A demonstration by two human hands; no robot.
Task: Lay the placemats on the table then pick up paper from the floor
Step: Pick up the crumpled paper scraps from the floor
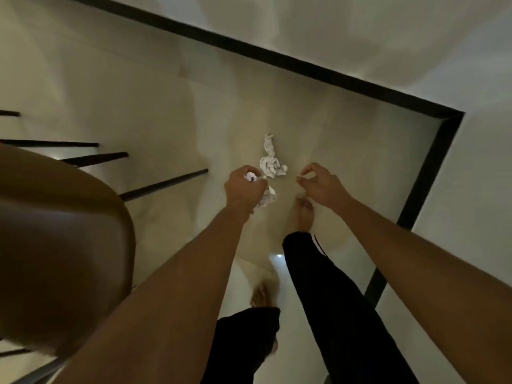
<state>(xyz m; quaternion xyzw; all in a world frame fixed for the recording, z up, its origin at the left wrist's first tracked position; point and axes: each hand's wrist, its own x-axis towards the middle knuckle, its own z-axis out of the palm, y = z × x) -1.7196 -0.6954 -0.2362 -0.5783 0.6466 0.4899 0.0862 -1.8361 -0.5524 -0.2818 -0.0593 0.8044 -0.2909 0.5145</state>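
A crumpled white paper (270,159) lies on the pale tiled floor, just beyond both hands. My left hand (243,188) is closed around another crumpled white paper (264,198), which sticks out above and below the fist. My right hand (318,182) hovers to the right of the floor paper with its fingers curled and apart, holding nothing. No placemats or table top show in this view.
A brown wooden chair seat (61,239) fills the left, with dark chair legs (163,184) reaching toward the papers. A black skirting (304,67) runs along the white wall and turns at a corner (454,117). My bare feet (303,214) stand below the hands.
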